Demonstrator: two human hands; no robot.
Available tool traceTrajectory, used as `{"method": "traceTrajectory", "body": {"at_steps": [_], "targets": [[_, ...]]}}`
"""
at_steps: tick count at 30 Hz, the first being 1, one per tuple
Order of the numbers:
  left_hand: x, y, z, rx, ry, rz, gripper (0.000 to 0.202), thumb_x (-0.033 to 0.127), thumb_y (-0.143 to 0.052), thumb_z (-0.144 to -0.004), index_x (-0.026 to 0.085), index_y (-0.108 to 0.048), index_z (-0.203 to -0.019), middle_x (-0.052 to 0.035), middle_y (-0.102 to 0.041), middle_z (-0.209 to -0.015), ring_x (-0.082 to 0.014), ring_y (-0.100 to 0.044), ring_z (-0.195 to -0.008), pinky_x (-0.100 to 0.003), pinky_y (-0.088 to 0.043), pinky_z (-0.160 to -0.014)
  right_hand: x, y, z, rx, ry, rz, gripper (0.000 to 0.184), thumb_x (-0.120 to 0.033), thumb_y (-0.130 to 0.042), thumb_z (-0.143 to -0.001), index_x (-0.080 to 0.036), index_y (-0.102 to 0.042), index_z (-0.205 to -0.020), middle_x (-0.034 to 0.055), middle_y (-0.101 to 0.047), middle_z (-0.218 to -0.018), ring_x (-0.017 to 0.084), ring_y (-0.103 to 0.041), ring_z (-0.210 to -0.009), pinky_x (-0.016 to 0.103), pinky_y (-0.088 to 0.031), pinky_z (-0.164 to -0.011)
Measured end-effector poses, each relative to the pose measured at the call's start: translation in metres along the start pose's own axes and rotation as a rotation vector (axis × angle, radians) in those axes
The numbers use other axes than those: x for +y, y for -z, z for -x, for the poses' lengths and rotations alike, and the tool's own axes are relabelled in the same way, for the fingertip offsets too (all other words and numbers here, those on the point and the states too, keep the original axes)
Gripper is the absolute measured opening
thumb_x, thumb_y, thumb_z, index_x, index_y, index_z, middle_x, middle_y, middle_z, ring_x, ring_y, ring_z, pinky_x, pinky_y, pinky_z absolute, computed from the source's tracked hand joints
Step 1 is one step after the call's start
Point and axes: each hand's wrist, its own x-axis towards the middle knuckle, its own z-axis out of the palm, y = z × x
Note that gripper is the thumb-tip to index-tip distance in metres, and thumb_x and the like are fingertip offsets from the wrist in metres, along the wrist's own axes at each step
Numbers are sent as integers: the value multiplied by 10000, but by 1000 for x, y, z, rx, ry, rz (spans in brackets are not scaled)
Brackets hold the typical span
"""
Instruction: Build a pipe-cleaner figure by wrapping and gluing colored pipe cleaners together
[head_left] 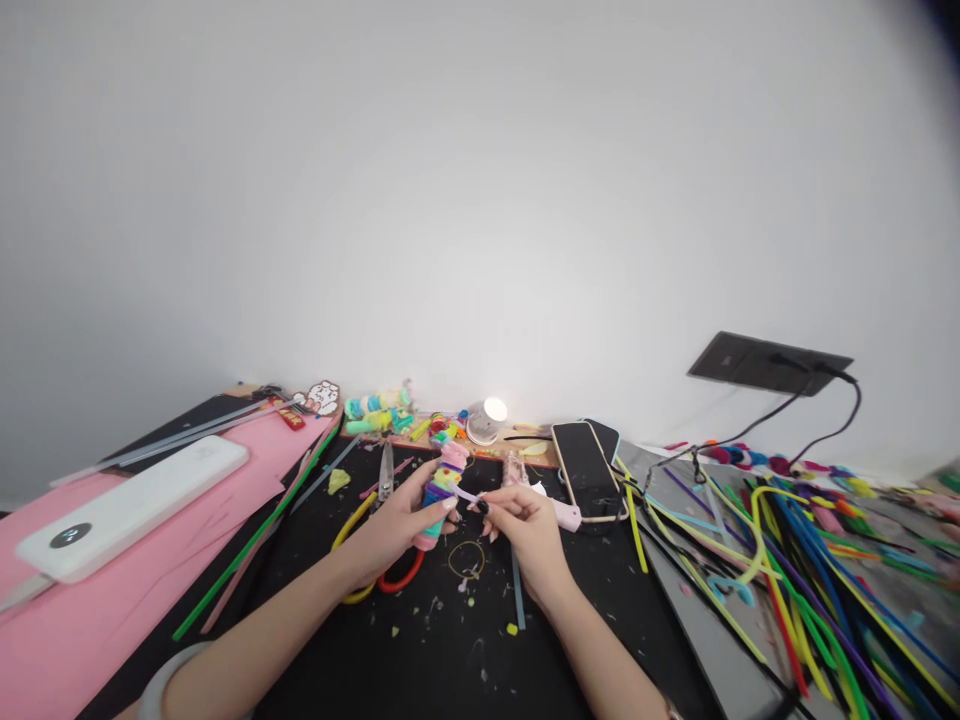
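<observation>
My left hand point(401, 525) is closed around a small fuzzy figure point(442, 490) wound from pink, yellow, green and purple pipe cleaner, held upright over the black mat point(450, 640). My right hand point(525, 525) pinches the end of a pale strand point(471, 496) that runs from the figure to its fingertips. Both hands are close together at the middle of the table.
Scissors point(386, 475) with yellow and red handles lie left of the hands. A white power bank point(131, 510) rests on pink paper point(75, 620). A dark phone point(585, 465) lies behind the right hand. Several loose pipe cleaners point(810, 570) pile at the right. A wall socket point(769, 362) has cables plugged in.
</observation>
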Motion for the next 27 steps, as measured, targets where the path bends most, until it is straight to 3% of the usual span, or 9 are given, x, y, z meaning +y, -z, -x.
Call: {"method": "traceTrajectory", "body": {"at_steps": [7,14,20,27], "targets": [[0,-5,-1,-42,-34,15,591,367,-624,-807,268,-379,-1336,-42,-612,-1033,-144,-606,-748,-319,-513,-729,-1,-2,1,-11,-29,-7,117,-280,-726,-677,-172,-691,-709,24,-685,-589,126,-565,-451,237,-450,-455],[-6,-1,-3,68,-62,-140,596,446,-608,-793,265,-435,-1334,-21,-633,-860,-164,-589,-709,-250,-454,-601,0,-2,1,10,-25,25,102,-280,-711,-683,-182,-701,-710,33,-704,-621,126,-564,-439,240,-444,-448],[-5,-2,-3,132,-91,-167,513,463,-586,-796,263,-520,-1264,-15,-634,-803,-182,-587,-713,-260,-448,-600,3,0,0,13,-24,50,101,-283,-699,-692,-188,-700,-723,40,-717,-661,128,-570,-444,245,-449,-453],[12,-7,6,79,-83,-173,480,455,-574,-804,247,-537,-1236,-12,-632,-795,-183,-587,-707,-276,-456,-641,1,-2,0,-13,-38,11,75,-254,-697,-693,-181,-696,-710,31,-711,-637,115,-562,-438,228,-442,-455]]}}
